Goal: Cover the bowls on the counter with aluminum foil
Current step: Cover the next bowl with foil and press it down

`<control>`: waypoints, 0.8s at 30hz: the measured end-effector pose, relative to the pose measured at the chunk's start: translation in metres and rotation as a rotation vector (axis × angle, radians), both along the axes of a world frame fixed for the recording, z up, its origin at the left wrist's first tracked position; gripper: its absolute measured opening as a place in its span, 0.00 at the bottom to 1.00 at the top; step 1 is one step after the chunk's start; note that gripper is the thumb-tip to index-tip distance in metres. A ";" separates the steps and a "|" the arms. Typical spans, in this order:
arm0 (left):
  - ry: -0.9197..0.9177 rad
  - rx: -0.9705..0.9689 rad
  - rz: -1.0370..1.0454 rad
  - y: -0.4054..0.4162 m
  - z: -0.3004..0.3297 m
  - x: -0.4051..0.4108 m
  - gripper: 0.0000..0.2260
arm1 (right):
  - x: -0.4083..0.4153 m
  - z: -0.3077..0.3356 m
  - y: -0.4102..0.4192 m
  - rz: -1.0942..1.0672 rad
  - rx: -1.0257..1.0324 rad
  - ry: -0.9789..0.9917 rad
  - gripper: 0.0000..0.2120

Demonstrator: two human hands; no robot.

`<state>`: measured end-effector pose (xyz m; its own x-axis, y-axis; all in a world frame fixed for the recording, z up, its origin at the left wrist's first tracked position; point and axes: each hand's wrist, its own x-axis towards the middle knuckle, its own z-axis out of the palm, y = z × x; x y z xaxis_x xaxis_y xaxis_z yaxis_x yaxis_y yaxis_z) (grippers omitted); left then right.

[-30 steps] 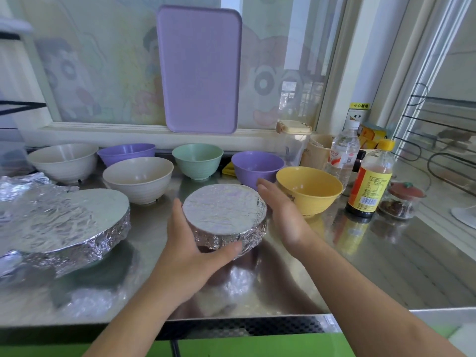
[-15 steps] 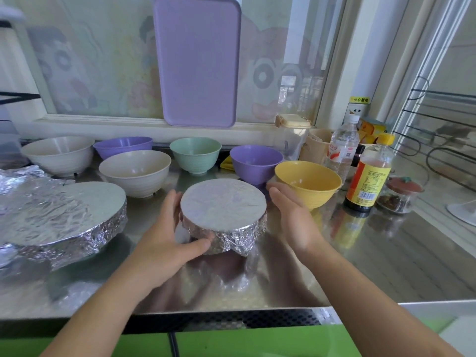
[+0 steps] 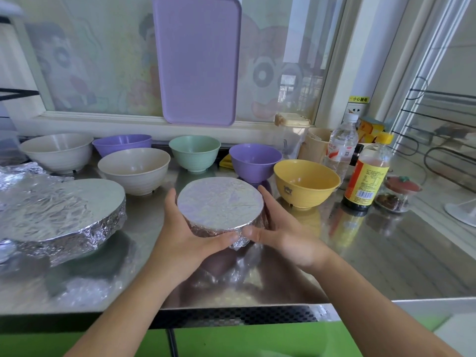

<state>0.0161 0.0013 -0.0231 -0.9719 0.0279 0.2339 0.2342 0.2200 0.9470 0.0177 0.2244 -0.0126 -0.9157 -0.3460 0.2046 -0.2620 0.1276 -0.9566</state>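
Head view: A person is cupping a foil-covered bowl point(image 3: 220, 207) at the centre of the steel bench point(image 3: 386, 253), apparently to crimp the foil skirt tight under the rim so the flat, drum-like top stays sealed. The left hand point(image 3: 188, 235) is wrapping the bowl's 8 o'clock side, fingers curled round the back and thumb pressing along the near wall; the right hand point(image 3: 280, 233) is curling round the 4 o'clock side, its thumb pinching a crumpled foil tail at the bowl's 5 o'clock edge.

At 9 o'clock from this bowl, a larger foil-covered dish point(image 3: 64, 215) is sitting already wrapped, with loose foil point(image 3: 23, 171) lying behind it. What either wrapped vessel holds cannot be told.

Six bowls are waiting uncovered and looking empty: two cream bowls point(image 3: 134, 168) point(image 3: 56, 152) and a purple bowl point(image 3: 122, 145) at 10 to 11 o'clock, a green bowl point(image 3: 195, 152) at 12, another purple bowl point(image 3: 255, 161) at 1, a yellow bowl point(image 3: 306, 184) at 2 o'clock. A dark sauce bottle point(image 3: 368, 176), a water bottle point(image 3: 341, 148) and a small lidded jar point(image 3: 396, 194) of dark contents are standing at 3 o'clock. A lilac tray point(image 3: 197, 60) is leaning against the window, out of the working space.
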 end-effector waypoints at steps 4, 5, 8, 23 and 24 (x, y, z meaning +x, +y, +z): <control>0.006 -0.037 -0.028 -0.007 -0.003 -0.005 0.75 | -0.001 -0.004 0.000 -0.028 0.012 0.013 0.41; 0.000 -0.051 -0.034 -0.010 -0.003 -0.006 0.75 | -0.002 -0.003 0.002 -0.026 0.001 0.008 0.44; 0.008 -0.072 -0.052 -0.019 0.000 -0.010 0.75 | -0.008 0.008 0.002 -0.095 -0.053 -0.030 0.50; 0.116 0.019 -0.049 -0.005 -0.006 -0.014 0.71 | -0.030 -0.001 -0.037 -0.260 -0.590 -0.156 0.23; 0.108 0.028 -0.048 -0.004 -0.007 -0.014 0.70 | -0.031 -0.002 -0.040 -0.279 -0.611 -0.162 0.23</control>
<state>0.0023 -0.0027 -0.0301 -0.9386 0.0661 0.3385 0.3449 0.1796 0.9213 -0.0137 0.1847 -0.0148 -0.9891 0.0407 0.1413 -0.1456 -0.4049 -0.9027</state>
